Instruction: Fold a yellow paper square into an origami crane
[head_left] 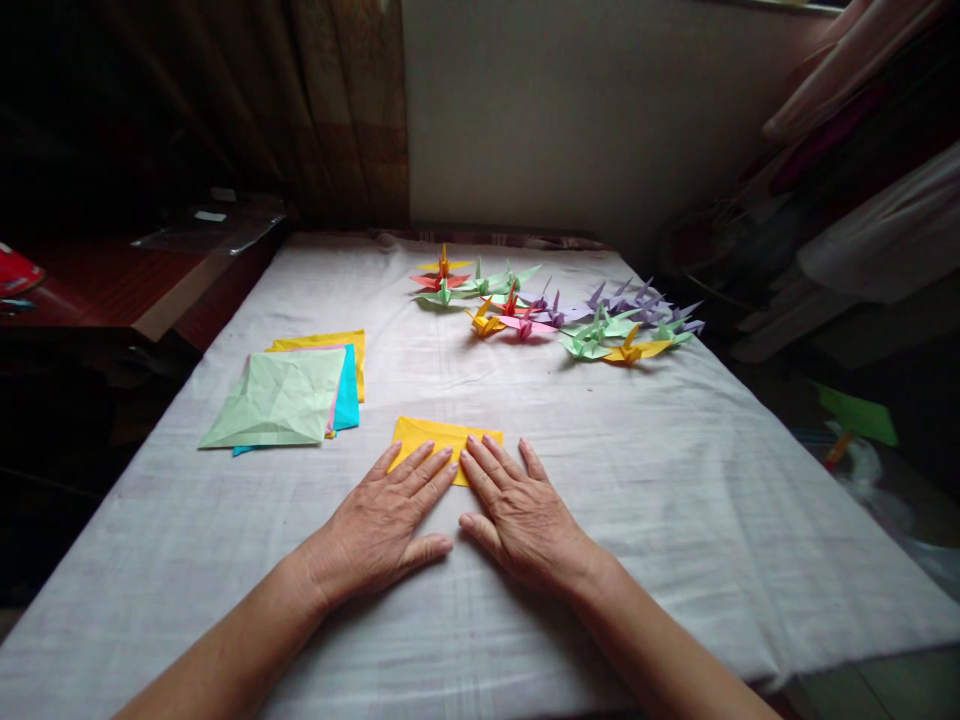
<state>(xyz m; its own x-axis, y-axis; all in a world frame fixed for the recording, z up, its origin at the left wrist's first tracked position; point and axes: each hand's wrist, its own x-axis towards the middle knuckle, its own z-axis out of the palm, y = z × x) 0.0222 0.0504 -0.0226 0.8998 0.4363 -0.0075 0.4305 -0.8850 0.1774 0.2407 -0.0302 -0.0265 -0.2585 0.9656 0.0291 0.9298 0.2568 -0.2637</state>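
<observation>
A yellow sheet of origami paper [442, 432], folded into a rectangle, lies flat on the cloth-covered table. My left hand [386, 515] rests palm down with fingers stretched over its left part. Over the right part lies my right hand [517, 500], also flat, its fingers spread. Both thumbs point inward below the paper's near edge and touch the cloth or hover just over it. The hands hide much of the near half of the paper.
To the left lies a stack of creased paper squares [281, 395] in green, blue, pink and yellow. Several folded paper cranes [600, 325] stand toward the back right. A wooden side table [150, 300] with a clear plastic bag [225, 230] adjoins the left edge. Clothes [892, 220] hang at right.
</observation>
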